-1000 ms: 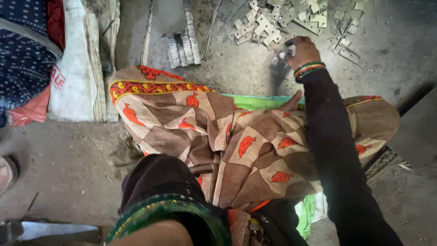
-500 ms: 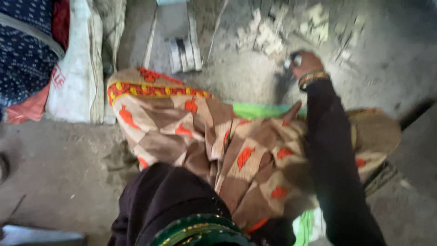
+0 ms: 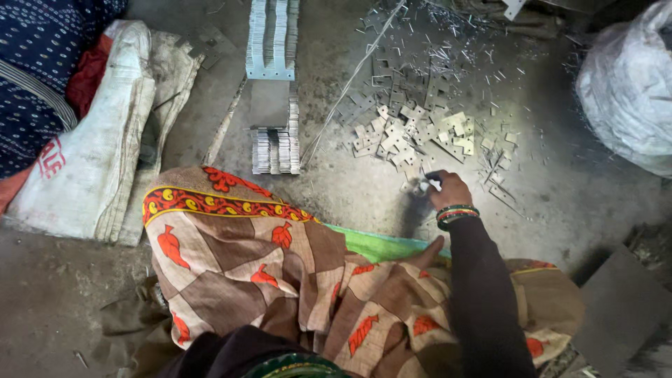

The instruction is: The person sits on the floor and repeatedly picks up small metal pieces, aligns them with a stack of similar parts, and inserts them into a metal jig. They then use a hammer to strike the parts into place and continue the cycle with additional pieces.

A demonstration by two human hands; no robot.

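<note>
— In the head view, what did the right hand [image 3: 448,190] do?

— It was closed around a few small flat grey metal pieces [image 3: 427,184], low over the grey concrete floor [image 3: 336,189], at the near edge of the scattered heap of pale cut metal plates [image 3: 413,133]. The left hand was not in view, so I cannot tell its state.

— How should such a pick be done well, in your opinion?

— I think the fingers should take the pieces flat and by the edges, because the cut metal looked sharp, and the dark sleeve [image 3: 483,294] should stay above the thin metal slivers [image 3: 448,63] beside the heap.

— And the containers?

— A white woven sack [image 3: 77,168] lay folded at the left; its content was hidden. A grey plastic bag [image 3: 630,84] at the right looked full, but I could not see of what. Neat rows of stacked metal strips [image 3: 275,150] stood on the floor, in no container.
</note>
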